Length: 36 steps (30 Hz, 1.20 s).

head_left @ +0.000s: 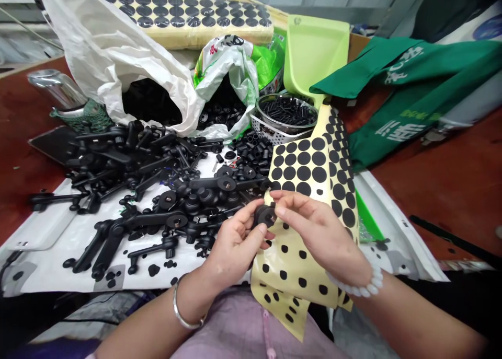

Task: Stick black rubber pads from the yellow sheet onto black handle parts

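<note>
A: From the head view, what is in your grip?

B: My left hand [235, 239] pinches a black round part [265, 216] between thumb and fingers, just above the left edge of a sticker sheet [300, 165]. My right hand [314, 226] reaches in from the right, fingertips at the part's edge — whether they nip the part itself or something thin, I cannot tell.

A: And around it?

B: To the left lies a tangled heap of black jointed arms [129, 160]. Beyond the sheet, on the far side, stands a metal bowl [261, 105] of small black pieces, with an open white bag [117, 66] farther left. The sheet's near end hangs over the table's near edge.

A: What could go wrong from here?

B: I judge a slip likeliest. The part is small and I have it only by the fingertips, so a careless twist could drop it into the heap, where everything is the same black. My right wrist's bead bracelet [368, 286] hangs close to the sheet and could snag it. And that overhanging end — if my forearm brushed it, the whole sheet might shift or crease, I think.
</note>
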Each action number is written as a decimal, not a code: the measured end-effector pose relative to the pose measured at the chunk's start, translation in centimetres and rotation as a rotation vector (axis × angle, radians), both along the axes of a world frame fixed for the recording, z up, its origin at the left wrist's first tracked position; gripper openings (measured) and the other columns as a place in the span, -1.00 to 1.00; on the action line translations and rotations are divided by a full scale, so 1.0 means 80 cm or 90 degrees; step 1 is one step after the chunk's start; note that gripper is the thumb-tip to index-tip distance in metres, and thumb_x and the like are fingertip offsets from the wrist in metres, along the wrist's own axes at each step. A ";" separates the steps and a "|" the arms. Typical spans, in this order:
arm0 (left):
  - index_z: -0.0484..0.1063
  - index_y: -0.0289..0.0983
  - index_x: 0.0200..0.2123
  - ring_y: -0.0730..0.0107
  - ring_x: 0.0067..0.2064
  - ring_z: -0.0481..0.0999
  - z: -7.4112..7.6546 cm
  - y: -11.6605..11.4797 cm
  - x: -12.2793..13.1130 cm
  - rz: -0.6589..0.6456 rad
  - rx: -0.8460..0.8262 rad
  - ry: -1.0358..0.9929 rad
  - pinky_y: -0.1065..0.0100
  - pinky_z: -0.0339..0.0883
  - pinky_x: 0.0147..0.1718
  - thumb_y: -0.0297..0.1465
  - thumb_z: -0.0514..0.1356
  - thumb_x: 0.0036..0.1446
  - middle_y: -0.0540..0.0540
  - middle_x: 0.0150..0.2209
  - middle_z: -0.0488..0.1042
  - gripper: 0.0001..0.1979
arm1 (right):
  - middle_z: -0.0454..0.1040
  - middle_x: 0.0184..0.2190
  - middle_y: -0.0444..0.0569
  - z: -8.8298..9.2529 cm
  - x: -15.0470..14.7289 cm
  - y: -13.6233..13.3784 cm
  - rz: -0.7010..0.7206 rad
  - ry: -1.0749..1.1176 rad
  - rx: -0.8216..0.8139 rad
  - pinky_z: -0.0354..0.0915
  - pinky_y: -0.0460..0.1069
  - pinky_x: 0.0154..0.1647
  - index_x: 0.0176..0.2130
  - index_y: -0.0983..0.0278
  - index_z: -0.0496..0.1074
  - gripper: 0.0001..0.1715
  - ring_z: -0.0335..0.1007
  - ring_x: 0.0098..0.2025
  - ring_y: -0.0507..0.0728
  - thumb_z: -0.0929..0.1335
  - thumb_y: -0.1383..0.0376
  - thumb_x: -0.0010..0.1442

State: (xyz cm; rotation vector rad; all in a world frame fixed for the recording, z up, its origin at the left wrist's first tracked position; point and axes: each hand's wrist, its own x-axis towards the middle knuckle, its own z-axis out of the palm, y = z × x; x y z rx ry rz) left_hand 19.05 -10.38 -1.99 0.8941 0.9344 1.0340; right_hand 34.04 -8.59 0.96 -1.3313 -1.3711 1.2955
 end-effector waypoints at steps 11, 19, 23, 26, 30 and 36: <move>0.25 -0.39 0.09 0.46 -0.47 0.46 0.005 -0.001 0.002 0.007 -0.011 0.031 0.43 0.36 -0.45 -0.34 0.24 0.04 -0.11 -0.37 0.52 -0.46 | 0.32 -0.06 0.03 -0.015 -0.005 -0.003 -0.030 -0.086 0.154 0.21 0.09 -0.01 -0.43 0.26 0.35 -0.81 0.26 0.01 0.20 0.30 0.22 0.18; 0.28 -0.36 0.07 0.49 -0.54 0.42 -0.004 0.002 -0.002 -0.035 -0.017 0.010 0.46 0.32 -0.49 -0.29 0.21 0.08 -0.06 -0.50 0.52 -0.50 | 0.34 -0.33 -0.09 -0.013 -0.003 0.001 -0.031 -0.105 0.155 0.31 0.00 -0.34 -0.26 0.23 0.27 -0.77 0.32 -0.35 0.09 0.38 0.21 0.12; 0.36 -0.32 -0.07 0.51 -0.58 0.39 -0.006 0.005 -0.002 -0.009 -0.006 -0.007 0.51 0.27 -0.59 -0.22 0.18 0.11 -0.02 -0.53 0.48 -0.63 | 0.36 -0.46 -0.15 0.001 -0.006 0.003 0.103 0.072 0.023 0.32 -0.07 -0.45 -0.35 0.24 0.29 -0.78 0.36 -0.45 0.05 0.36 0.17 0.17; 0.39 -0.29 -0.18 0.55 -0.63 0.35 -0.003 0.005 -0.004 0.007 -0.026 0.002 0.54 0.20 -0.66 -0.16 0.16 0.12 0.00 -0.56 0.45 -0.67 | 0.37 -0.51 -0.16 0.010 -0.009 -0.003 0.158 0.094 0.033 0.31 -0.11 -0.50 -0.37 0.25 0.33 -0.80 0.36 -0.51 0.03 0.31 0.18 0.24; 0.43 -0.30 -0.25 0.57 -0.66 0.29 0.007 -0.002 -0.024 -0.015 -0.014 -0.008 0.53 0.16 -0.66 -0.12 0.17 0.08 0.02 -0.62 0.40 -0.65 | 0.45 -0.38 -0.08 0.005 -0.007 -0.020 0.192 0.030 0.073 0.40 -0.08 -0.36 -0.24 0.22 0.38 -0.85 0.43 -0.36 0.10 0.32 0.18 0.25; 0.46 -0.33 -0.32 0.55 -0.70 0.13 0.025 -0.031 -0.113 0.214 0.139 0.092 0.45 0.13 -0.61 -0.05 0.11 0.03 0.08 -0.77 0.20 -0.57 | 0.50 -0.37 -0.04 -0.046 0.022 -0.027 0.044 -0.067 0.145 0.43 -0.13 -0.43 -0.24 0.18 0.48 -0.70 0.44 -0.39 0.14 0.47 0.12 0.03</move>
